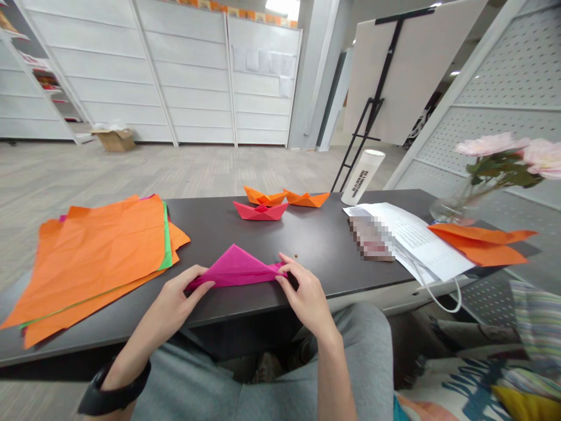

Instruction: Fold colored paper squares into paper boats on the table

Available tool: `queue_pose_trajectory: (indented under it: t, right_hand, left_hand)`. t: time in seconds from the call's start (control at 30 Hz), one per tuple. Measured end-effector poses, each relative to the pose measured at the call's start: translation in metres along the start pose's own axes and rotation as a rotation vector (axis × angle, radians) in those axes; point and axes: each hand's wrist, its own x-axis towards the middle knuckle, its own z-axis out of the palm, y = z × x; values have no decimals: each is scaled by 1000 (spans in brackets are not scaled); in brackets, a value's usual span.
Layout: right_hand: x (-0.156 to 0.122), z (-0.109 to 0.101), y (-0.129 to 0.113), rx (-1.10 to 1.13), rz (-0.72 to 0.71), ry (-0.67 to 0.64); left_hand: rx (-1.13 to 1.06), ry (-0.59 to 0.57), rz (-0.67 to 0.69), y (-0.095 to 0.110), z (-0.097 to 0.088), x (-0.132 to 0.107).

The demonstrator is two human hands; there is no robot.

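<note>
A magenta paper (236,268), folded into a flat triangle, lies at the near edge of the dark table (315,240). My left hand (177,304) pinches its left corner. My right hand (302,292) pinches its right corner, fingers curled over the tip. Both hands are closed on the paper. Further back on the table stand three finished paper boats: a red boat (260,211) in front, an orange boat (263,197) behind it, and another orange boat (307,199) to the right.
A stack of orange sheets (99,257) with a green one between lies at the left. At the right are printed papers (412,237), folded orange paper (482,242), a glass vase of pink flowers (460,204) and a white tube (363,176). An easel (372,111) stands behind.
</note>
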Motion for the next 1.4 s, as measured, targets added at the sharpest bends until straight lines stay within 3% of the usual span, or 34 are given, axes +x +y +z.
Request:
queue_pose_trajectory:
  t: [0.23, 0.47, 0.77, 1.1, 1.27, 1.4]
  right_hand:
    - [1, -4, 2, 281, -43, 97]
    - [-3, 1, 9, 502, 80, 183]
    - [-1, 0, 6, 568, 43, 197]
    - [-1, -4, 1, 392, 3, 102]
    - [-1, -3, 2, 451, 107, 42]
    - [-2, 1, 6, 564, 134, 87]
  left_hand:
    - [-23, -57, 47, 2, -1, -2]
    - [0, -40, 12, 2, -1, -2]
    - [-16, 8, 77, -5, 0, -4]
    - [-88, 0, 73, -8, 0, -5]
    - [-47, 3, -2, -6, 0, -6]
    - [-76, -47, -12, -6, 1, -4]
